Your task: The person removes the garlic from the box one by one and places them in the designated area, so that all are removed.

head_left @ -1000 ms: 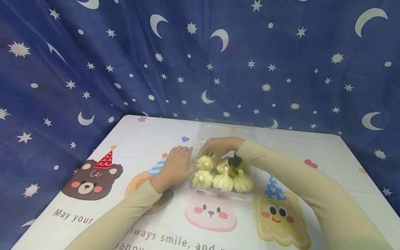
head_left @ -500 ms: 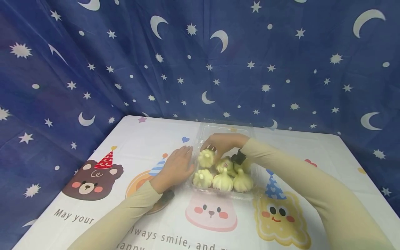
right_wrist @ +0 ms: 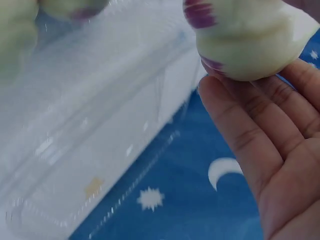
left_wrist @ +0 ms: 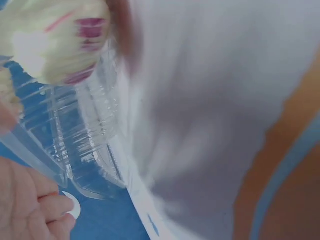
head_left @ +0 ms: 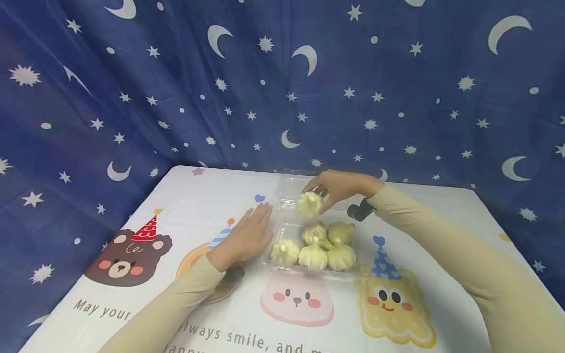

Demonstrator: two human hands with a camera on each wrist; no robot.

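A garlic bulb [head_left: 310,204] is held in the fingers of my right hand [head_left: 339,186], raised over the back of a clear plastic box [head_left: 359,260]. In the right wrist view, purple patches show on this bulb [right_wrist: 245,45], with fingertips [right_wrist: 217,92] against its lower side. Several more garlic bulbs [head_left: 313,256] sit in the box, three along the front and two behind at centre and right; the back left spot shows bare plastic. My left hand [head_left: 244,238] lies beside the box's left side, fingers extended, holding nothing.
The box's clear lid [head_left: 293,187] lies folded back toward the far table edge. Cartoon prints cover the white tablecloth [head_left: 198,191]. A blue curtain [head_left: 247,63] with moons and stars hangs behind the table.
My right hand has lifted the garlic bulb from the back left of the box, moving up, back and to the right. The left hand has stayed beside the box.
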